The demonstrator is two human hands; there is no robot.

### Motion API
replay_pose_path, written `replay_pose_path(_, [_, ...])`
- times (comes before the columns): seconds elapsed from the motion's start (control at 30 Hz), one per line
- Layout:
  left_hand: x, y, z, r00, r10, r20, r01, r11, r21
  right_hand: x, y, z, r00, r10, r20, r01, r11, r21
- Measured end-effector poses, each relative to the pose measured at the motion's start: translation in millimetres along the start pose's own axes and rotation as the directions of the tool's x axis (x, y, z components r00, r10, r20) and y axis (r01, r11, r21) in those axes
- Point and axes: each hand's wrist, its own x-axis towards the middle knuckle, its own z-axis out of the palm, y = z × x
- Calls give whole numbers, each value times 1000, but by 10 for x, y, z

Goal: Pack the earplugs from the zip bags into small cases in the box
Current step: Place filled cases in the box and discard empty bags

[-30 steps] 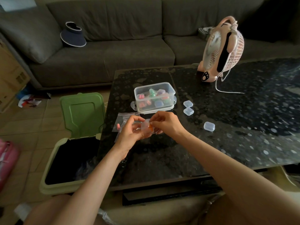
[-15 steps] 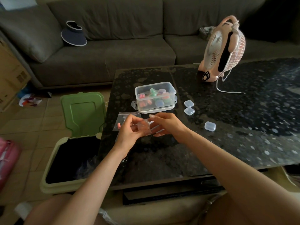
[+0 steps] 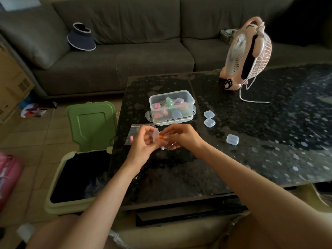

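Centre of the frame, just below the box (image 3: 190,97), both hands are working together in the air above the table (image 3: 179,177). The left hand (image 3: 142,142) is gripping an open small case (image 3: 155,134), fingers curled round it. The right hand (image 3: 182,136) is pinching the orange earplugs (image 3: 161,138) right at the mouth of that case. A crumpled zip bag (image 3: 168,146) seems to be trapped under its lower fingers.

Here is where it is getting risky. Foam likes to spring back, so if the pinch is letting go before the plugs are seated, one may be popping straight out. The open bin (image 3: 53,200) is waiting at lower left, just past the table edge, and a bouncing plug could end up in there. The lid may also be closing on a bit of foam and failing to latch. The trapped bag is crowding the right fingers, which could be spoiling the aim.

Just left of the hands, a second zip bag (image 3: 137,129) with a pink earplug (image 3: 131,139) is lying near that same edge, and a stray left wrist could be sweeping it off. The spare cases (image 3: 232,139) are sitting to the right, well clear.
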Motion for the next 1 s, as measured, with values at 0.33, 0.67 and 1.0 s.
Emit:
replay_pose_path(0.33, [32, -80, 1, 997, 65, 42, -71, 988, 141, -12, -68, 11, 993, 112, 26, -115, 978, 172])
replay_pose_path(0.67, [84, 17, -36, 984, 134, -113, -113, 977, 179, 61, -81, -43, 985, 133, -109, -97, 953, 287])
replay_pose_path(1.0, [287, -16, -120, 981, 195, 13, -174, 841, 513, 176, -212, -378, 943, 147, -300, -81, 971, 224])
